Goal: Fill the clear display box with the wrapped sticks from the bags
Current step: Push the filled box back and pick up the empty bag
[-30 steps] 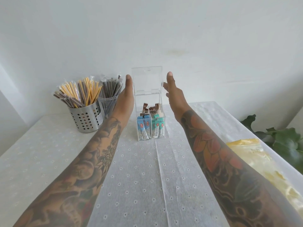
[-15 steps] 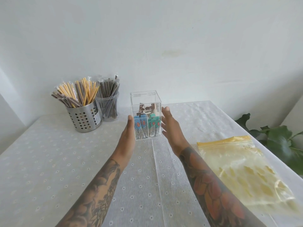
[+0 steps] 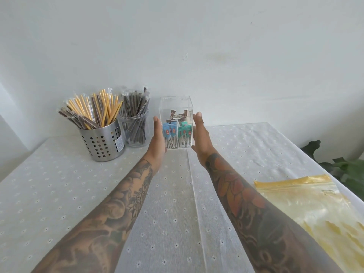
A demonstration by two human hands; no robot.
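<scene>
The clear display box (image 3: 176,104) stands upright on the table (image 3: 59,184) near the wall, its lid down. Inside are blue, teal and brown wrapped sticks (image 3: 177,133) in compartments. My left hand (image 3: 157,140) lies flat against the box's left side, fingers straight. My right hand (image 3: 201,136) lies flat against its right side, fingers straight. A yellow zip bag (image 3: 307,209) lies flat at the right front of the table.
A perforated steel holder (image 3: 102,142) with yellow and brown wrapped sticks and a clear cup (image 3: 136,131) of dark wrapped sticks stand left of the box. A green plant (image 3: 346,166) sits beyond the table's right edge. A white wall is close behind.
The box's lid, upright a second ago, is down. Both hands pulled back toward me, then went forward again, and the box between them now stands nearer the wall.
</scene>
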